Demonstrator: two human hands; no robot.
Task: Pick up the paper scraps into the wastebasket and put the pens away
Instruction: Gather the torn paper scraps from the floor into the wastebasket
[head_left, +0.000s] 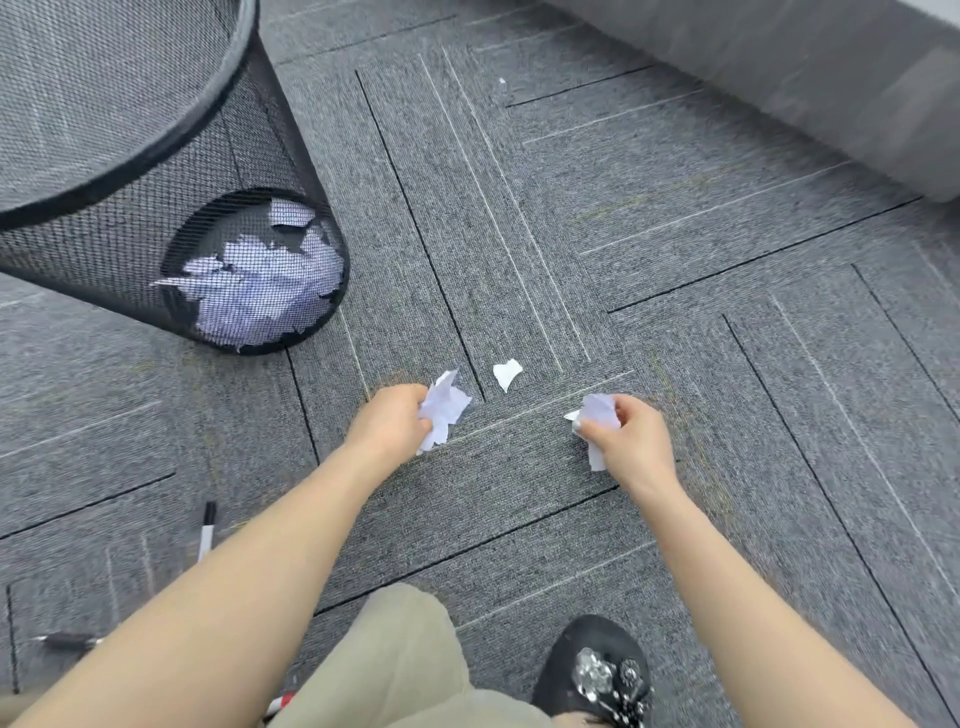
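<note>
grey carpet tiles (519, 234) with dark and light stripes, pale grey edge of furniture top right. black mesh wastebasket (156, 171) sits upper left, torn white paper in its bottom (260, 291) visible through the mesh. i see both bare arms reaching down to the floor. left hand (392, 421) is closed around a crumpled bunch of white scraps (444, 410), paper sticking out past the fingers. right hand (631, 436) pinches a second wad of scraps (597, 415), thumb and fingers curled on it. one loose scrap (506, 373) lies on the carpet between the two hands, just ahead of them, touching neither. pens on the floor lower left: a black-capped marker (207, 530) beside the left forearm, another dark pen (67, 642) near the left edge, partly hidden. a red-and-white bit (280, 701) under the forearm, can't tell what it is. khaki trouser knee (395, 660) and a black beaded shoe (597, 670) at the bottom.
</note>
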